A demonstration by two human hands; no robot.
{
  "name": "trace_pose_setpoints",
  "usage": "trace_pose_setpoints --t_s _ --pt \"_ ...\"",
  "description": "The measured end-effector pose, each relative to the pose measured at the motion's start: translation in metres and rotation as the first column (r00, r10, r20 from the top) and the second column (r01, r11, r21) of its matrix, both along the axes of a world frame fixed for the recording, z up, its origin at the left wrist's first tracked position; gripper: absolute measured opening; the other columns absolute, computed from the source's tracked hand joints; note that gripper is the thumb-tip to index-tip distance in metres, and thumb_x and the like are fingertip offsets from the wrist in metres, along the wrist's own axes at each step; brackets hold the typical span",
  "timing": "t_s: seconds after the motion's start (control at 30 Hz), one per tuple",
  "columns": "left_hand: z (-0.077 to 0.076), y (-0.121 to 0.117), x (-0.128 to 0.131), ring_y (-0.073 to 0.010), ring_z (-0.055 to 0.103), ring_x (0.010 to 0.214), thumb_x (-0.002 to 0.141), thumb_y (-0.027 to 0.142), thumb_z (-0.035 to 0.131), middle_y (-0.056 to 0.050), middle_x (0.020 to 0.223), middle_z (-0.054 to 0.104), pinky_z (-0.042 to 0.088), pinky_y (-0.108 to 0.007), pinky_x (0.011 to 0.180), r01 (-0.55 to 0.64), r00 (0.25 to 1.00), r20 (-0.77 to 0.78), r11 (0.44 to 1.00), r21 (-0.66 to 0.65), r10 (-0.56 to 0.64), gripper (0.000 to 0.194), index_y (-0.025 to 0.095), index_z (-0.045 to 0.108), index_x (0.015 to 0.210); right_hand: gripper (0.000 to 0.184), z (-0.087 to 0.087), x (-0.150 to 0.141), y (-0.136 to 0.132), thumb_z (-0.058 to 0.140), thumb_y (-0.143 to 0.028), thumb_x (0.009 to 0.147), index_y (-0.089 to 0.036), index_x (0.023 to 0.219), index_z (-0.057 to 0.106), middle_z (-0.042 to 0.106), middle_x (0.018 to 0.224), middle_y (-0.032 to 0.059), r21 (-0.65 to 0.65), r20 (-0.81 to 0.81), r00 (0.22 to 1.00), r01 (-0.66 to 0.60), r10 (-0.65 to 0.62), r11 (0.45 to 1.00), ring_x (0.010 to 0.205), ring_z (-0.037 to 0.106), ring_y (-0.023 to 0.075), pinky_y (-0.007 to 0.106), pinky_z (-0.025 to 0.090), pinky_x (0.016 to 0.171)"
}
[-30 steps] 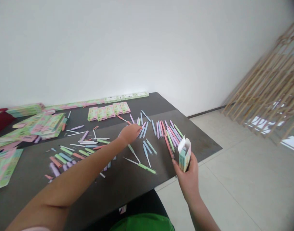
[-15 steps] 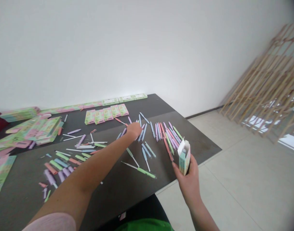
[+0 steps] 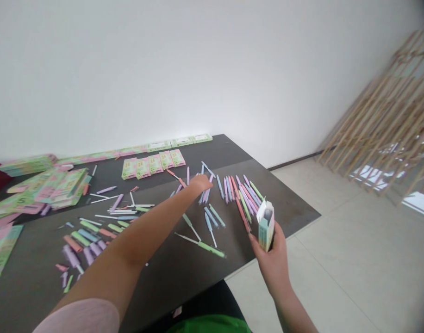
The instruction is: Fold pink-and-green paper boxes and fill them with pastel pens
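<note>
My right hand [image 3: 274,259] is wrapped round a small pastel cardboard box [image 3: 264,233], held upright with its top flaps raised. The box is just off the table's right front edge, close to a row of purple, pink, blue and green pens [image 3: 246,194]. Reaching across the table, my left hand [image 3: 200,183] is closed among several blue and purple pens. Its fingertips pinch a purple pen [image 3: 208,188], though the back of the hand partly hides them. Nearer me lie blue pens [image 3: 209,217] and a green pen [image 3: 211,249].
Five-marked printed boxes [image 3: 154,164] stand in a row towards the wall, with more boxes [image 3: 182,141] behind. Caps, barrels and white refills [image 3: 123,211] are scattered at the left, near flat cartons [image 3: 52,189]. A bamboo rack [image 3: 378,115] leans at the right.
My left hand has shifted slightly to the right, and the purple pen at its fingertips has moved with it. My right hand and the box stay almost still.
</note>
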State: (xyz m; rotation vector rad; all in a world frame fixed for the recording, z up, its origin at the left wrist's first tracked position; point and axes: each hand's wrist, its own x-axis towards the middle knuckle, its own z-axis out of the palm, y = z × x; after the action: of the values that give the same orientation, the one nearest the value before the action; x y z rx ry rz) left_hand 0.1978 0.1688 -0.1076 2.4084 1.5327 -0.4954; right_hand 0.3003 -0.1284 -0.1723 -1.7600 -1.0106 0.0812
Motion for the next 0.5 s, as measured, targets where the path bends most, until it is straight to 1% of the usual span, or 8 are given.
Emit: trace_pose_setpoints --t_s 0.13,0.3,0.4,0.5 --pt "-0.002 -0.005 0.013 -0.0214 0.061 0.102 0.091 0.034 0.058 -0.009 0.118 0.059 0.053 -0.042 0.086 -0.010 1.000 -0.009 1.000 -0.018 0.010 0.035 0.015 0.056 0.119 0.064 0.002 -0.002 0.000 0.065 -0.042 0.078 -0.017 0.133 0.044 0.054 0.120 0.0138 0.006 0.015 1.000 0.004 -0.004 1.000 0.108 0.052 0.0288 0.048 0.042 0.093" --pt "0.000 -0.009 0.013 -0.0215 0.061 0.103 0.090 0.033 0.058 -0.009 0.119 0.059 0.053 -0.042 0.087 -0.021 1.000 -0.017 1.000 -0.004 0.021 0.034 0.015 0.056 0.119 0.064 0.003 -0.004 -0.002 0.065 -0.042 0.079 -0.018 0.133 0.043 0.053 0.122 0.0131 -0.001 0.073 0.997 0.004 -0.004 1.000 0.110 0.050 0.0288 0.046 0.043 0.091" --pt "0.008 -0.011 0.006 -0.0218 0.060 0.104 0.091 0.033 0.058 -0.010 0.119 0.059 0.053 -0.042 0.087 -0.007 1.000 0.000 1.000 0.024 0.007 0.034 0.015 0.056 0.119 0.063 0.004 -0.003 -0.002 0.064 -0.040 0.079 -0.017 0.133 0.042 0.053 0.122 0.0131 -0.006 0.122 0.993 -0.008 0.009 1.000 0.109 0.050 0.0289 0.045 0.043 0.090" --pt "0.024 -0.017 -0.009 -0.0222 0.060 0.105 0.091 0.035 0.058 -0.010 0.120 0.059 0.052 -0.043 0.089 0.064 0.996 0.051 0.996 0.061 -0.068 0.035 0.014 0.057 0.118 0.061 0.006 -0.002 -0.002 0.063 -0.040 0.079 -0.017 0.132 0.042 0.053 0.120 0.0135 -0.021 0.173 0.985 -0.025 0.029 0.999 0.107 0.051 0.0293 0.045 0.044 0.087"
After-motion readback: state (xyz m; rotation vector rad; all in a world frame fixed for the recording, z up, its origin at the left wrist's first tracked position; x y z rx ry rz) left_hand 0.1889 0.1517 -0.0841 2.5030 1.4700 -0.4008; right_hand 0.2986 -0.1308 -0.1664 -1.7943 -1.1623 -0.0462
